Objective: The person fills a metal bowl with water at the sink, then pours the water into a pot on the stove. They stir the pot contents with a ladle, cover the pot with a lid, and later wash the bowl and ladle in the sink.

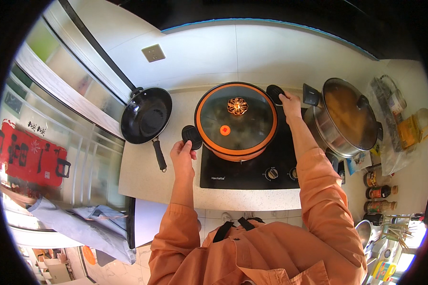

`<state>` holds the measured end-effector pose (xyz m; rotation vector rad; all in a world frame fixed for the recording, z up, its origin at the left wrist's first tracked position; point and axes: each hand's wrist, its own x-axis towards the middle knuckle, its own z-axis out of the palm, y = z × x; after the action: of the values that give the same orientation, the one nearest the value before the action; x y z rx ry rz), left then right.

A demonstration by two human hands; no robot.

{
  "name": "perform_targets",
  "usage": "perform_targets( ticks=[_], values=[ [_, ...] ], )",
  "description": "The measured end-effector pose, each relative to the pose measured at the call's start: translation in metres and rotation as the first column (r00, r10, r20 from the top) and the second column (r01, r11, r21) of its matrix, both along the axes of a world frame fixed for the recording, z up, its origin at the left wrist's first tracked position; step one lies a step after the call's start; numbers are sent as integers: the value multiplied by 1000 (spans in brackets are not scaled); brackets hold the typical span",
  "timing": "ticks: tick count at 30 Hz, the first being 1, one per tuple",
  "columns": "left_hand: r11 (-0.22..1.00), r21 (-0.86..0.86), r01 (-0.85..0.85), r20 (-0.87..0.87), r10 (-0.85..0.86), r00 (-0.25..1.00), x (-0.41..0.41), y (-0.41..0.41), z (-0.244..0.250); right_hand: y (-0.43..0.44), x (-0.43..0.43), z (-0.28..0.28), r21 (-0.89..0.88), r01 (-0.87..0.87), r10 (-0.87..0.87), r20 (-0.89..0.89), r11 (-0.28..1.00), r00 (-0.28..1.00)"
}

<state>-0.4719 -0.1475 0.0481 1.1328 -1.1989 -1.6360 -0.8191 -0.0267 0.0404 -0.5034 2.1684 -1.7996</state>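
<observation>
A round orange cooking pot [235,155] sits over the black two-knob gas hob [249,180], reaching past its left edge. Its glass lid [249,131] has an orange rim, a gold flower-shaped knob [237,106] and a small orange vent piece [225,130]. My left hand [183,153] grips the black ribbed piece at the pot's left handle [192,136], thumb on top. On the far right side, my right hand [290,104] holds the matching black piece at the right handle [275,94]. Whether these pieces are covers or the handles themselves I cannot tell. The pot's underside is hidden.
Left of the pot lies a black wok [148,115], its handle toward me. A steel pot with a tilted glass lid [349,114] stands right, close to my right forearm. Sauce bottles [380,192] and an oil bottle [410,130] line the right side. A range hood [289,16] hangs above.
</observation>
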Motion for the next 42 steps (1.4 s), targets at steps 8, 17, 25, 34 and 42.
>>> perform_targets(
  ticks=[8, 17, 25, 34, 42],
  values=[
    [1000, -12, 15, -12, -15, 1000, 1, -2, -2, -3, -13, -19, -46, 7, -9, -54, 999, 998],
    [1000, -7, -11, 20, 12, 1000, 0, -1, 0, -1, -2, -1, 98, -16, 20, -38, 995, 999],
    [1000, -1, -7, 20, 7, 1000, -1, -4, 2, 2, -5, -9, 100, -12, 19, -68, 995, 997],
    [1000, -5, -18, 24, 18, 1000, 0, -7, 0, 5, 5, -1, 177, 9, 7, -87, 984, 996],
    [1000, 16, -20, 54, 19, 998, 2, -10, -1, 10, 2, -13, 111, 63, -52, -96, 992, 994]
  ],
)
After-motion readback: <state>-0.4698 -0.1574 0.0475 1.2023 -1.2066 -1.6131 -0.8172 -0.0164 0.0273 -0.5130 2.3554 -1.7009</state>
